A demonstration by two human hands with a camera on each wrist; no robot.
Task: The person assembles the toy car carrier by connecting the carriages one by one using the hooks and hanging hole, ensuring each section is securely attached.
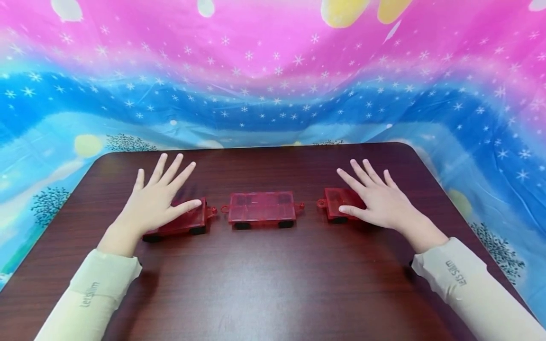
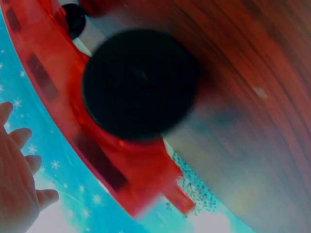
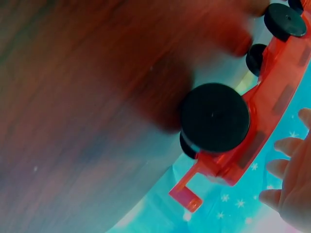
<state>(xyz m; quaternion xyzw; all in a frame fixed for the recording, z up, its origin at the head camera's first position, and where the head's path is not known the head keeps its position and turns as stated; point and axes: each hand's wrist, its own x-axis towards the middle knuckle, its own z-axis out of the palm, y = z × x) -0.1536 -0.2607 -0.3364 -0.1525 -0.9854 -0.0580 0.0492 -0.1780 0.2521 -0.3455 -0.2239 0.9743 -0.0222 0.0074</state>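
Splayed L hand (image 1: 150, 201) & R hand (image 1: 381, 201) over L car (image 1: 193, 219) & R car (image 1: 334, 201), gripping nothing; couldn't confirm contact. Had mid car (image 1: 261, 207) btwn, uncoupled, prob. to align hitches (image 1: 300, 207).

Worktop (image 1: 264, 270): dark reddish-brown, wood-grained, far corners rounded; pale glare (image 1: 251, 296) toward the near side. Cloth (image 1: 264, 52), behind and both sides: pink above blue, folded, printed white snowflakes (image 1: 297, 60), dark-leaved trees (image 1: 49, 206).

Pale glare on tabletop (image 1: 266, 284)
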